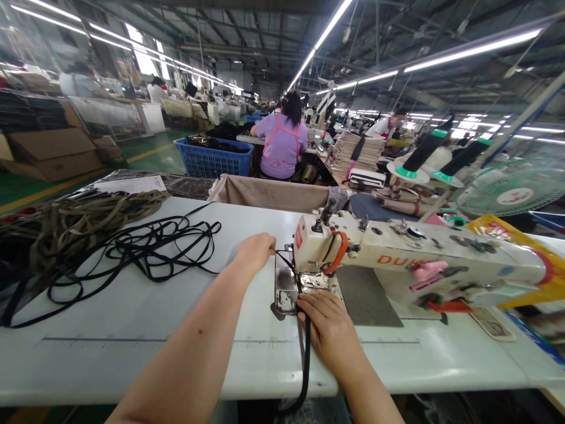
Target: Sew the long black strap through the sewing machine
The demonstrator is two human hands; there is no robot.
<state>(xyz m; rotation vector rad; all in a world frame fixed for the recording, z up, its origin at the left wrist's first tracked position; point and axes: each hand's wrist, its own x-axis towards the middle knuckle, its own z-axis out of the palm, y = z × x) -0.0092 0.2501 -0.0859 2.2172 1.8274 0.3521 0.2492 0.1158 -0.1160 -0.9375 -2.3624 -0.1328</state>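
- Holding: the right hand sits at the near side of the sewing machine, its fingers clenched on a black strap that hangs over the near edge of the white table.
- Left hand: the left hand lies just left of the machine head with its fingers curled. Whether they grasp the strap, which runs close by, cannot be told.
- Strap location: it passes through a metal guide on the machine and continues to a loose black coil on the table at left.
- Risk: fingers close to the guide could be caught at the needle, which is hidden from view. Cause: a hand moving in too far.
- Risk: the strap could snag or twist. Cause: loops of the coil tangling, or the hanging length catching at the table edge.
- Nearby: a tan cord bundle lies on the table at far left. An orange loop sits on the machine head.
- Far side: a gray-gloved hand of another person rests beyond the machine. A co-worker sits farther off beside a blue basket.
- Obstruction: the machine head stands directly right of the left hand.
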